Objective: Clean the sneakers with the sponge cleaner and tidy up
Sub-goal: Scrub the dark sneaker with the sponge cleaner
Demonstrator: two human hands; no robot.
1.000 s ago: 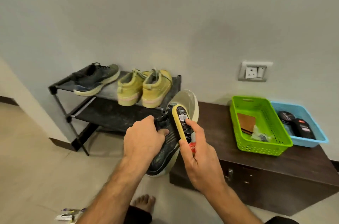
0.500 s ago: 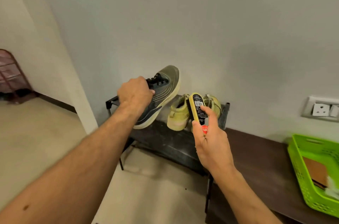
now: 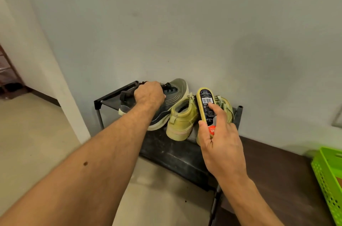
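My left hand (image 3: 149, 94) grips a dark grey sneaker (image 3: 169, 99) by its laces and tongue, resting it on the top shelf of the black shoe rack (image 3: 109, 97). A second dark sneaker (image 3: 125, 104) lies just left of it, mostly hidden by my hand. A pair of yellow-green sneakers (image 3: 182, 121) stands to the right on the same shelf. My right hand (image 3: 220, 138) holds the yellow sponge cleaner (image 3: 206, 106) upright in front of the yellow-green pair, its black label facing me.
A dark wooden bench (image 3: 277, 166) runs right of the rack, with a green plastic basket (image 3: 327, 179) at its right end. The rack's lower shelf (image 3: 175, 153) is dusty. A grey wall stands behind; a white pillar (image 3: 46, 77) is on the left.
My left hand has carried the dark sneaker from in front of me up and down onto the rack's top shelf. My right hand followed with the sponge cleaner. The view swung left.
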